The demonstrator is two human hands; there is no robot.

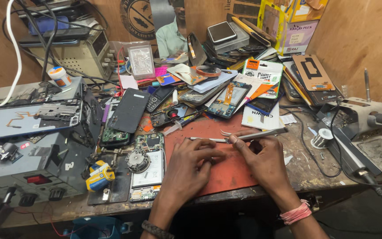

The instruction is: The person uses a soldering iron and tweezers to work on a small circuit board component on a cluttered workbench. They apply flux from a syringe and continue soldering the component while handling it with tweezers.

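My left hand (190, 170) and my right hand (261, 161) rest close together on a red work mat (200, 130) in the middle of the bench. The right hand pinches metal tweezers (255, 135) that point left, with a thin metal rod (206, 139) lying just beyond the fingertips. The left hand's fingers curl around something small that I cannot make out. An opened phone (147, 170) with bare circuit boards lies just left of the left hand.
Phone parts, screens and backs (131, 109) crowd the back of the bench. A grey power supply (32, 159) with a phone frame (29, 118) on top stands at left. A soldering station (368, 128) and solder spool (321, 139) sit at right. A syringe (173, 128) lies on the mat.
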